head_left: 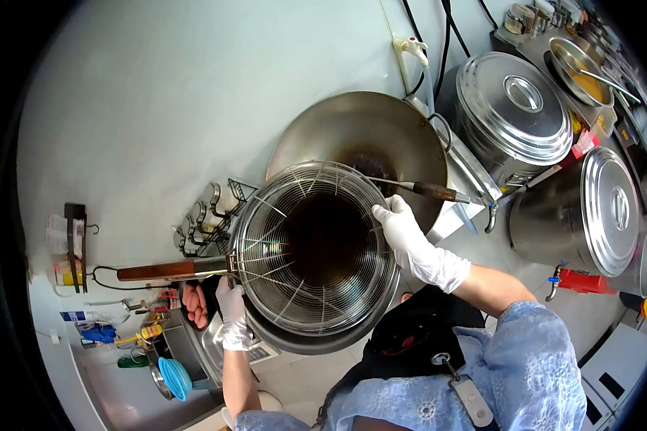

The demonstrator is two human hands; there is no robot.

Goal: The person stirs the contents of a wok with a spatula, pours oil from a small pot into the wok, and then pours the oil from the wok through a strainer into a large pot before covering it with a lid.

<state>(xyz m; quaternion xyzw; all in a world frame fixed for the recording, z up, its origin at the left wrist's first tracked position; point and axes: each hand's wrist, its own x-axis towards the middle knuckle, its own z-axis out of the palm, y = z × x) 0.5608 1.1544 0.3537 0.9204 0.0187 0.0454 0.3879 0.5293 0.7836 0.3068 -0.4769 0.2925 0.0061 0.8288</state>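
Wire strainer basket (316, 248) sits over a dark wok (323, 337). Gloved right hand (402, 230) grips its far rim; gloved left hand (231, 312) closes under the rim beside its wooden handle (165, 271).

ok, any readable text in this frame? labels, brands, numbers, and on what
None can be read.
Packets hung on the wall: print is there, too blurred.
Bottle on the shelf: label too small.
Red tag between the steel pots: no legible characters.
Badge on the person's chest: blank or too blurred to tell.
Left hand, right hand and wire skimmer: no markings.
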